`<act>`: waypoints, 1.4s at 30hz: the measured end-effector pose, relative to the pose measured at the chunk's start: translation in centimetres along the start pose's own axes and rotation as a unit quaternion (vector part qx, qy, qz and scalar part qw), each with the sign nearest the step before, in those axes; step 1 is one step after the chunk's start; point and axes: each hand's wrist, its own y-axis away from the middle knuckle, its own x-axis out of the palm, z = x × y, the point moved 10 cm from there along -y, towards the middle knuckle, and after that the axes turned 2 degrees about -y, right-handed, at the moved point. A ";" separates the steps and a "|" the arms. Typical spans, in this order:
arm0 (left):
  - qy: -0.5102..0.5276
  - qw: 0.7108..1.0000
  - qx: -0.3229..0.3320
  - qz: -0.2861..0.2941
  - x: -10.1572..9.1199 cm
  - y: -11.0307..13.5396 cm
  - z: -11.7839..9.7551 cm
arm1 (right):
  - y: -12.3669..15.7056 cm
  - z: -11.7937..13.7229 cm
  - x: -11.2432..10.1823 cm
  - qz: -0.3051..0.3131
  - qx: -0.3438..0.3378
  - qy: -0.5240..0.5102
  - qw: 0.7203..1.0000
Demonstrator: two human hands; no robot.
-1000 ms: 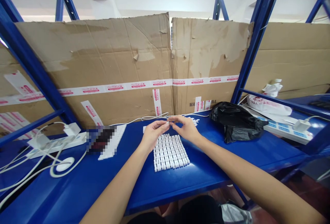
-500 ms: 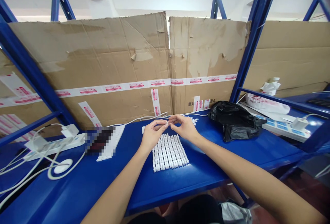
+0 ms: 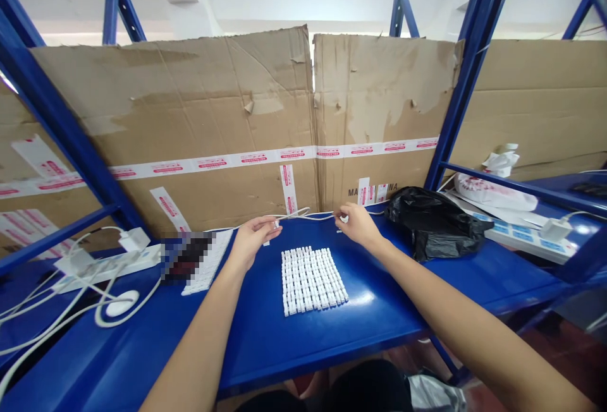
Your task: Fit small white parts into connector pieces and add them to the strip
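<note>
Plainly, cardboard [image 3: 208,109] backs our blue table [image 3: 258,333], where a black bag [image 3: 436,225] limits room to the right. Nearer us, white rows [image 3: 313,280] lie flat together. Beyond them our left hand [image 3: 251,239] pinches a small white piece [image 3: 277,225] between its fingertips; our right hand [image 3: 356,223] curls beside the white cable [image 3: 296,214], its grip, if any, too small to tell. We judge this single-piece handling; any next move calls for fine fingertip control, clear of the cable.
</note>
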 end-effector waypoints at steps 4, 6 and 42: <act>-0.110 0.993 -0.045 0.023 -1.9 -0.2 0.5 | 0.2 -2.7 0.4 0.036 0.040 0.119 0.991; -0.151 0.985 -0.076 0.035 -2.6 -0.1 1.1 | 0.3 -2.7 0.7 0.039 0.043 0.120 0.991; -0.478 0.872 0.065 -0.085 -4.2 -1.0 -1.2 | 2.7 7.9 4.8 0.174 -0.144 -0.176 0.958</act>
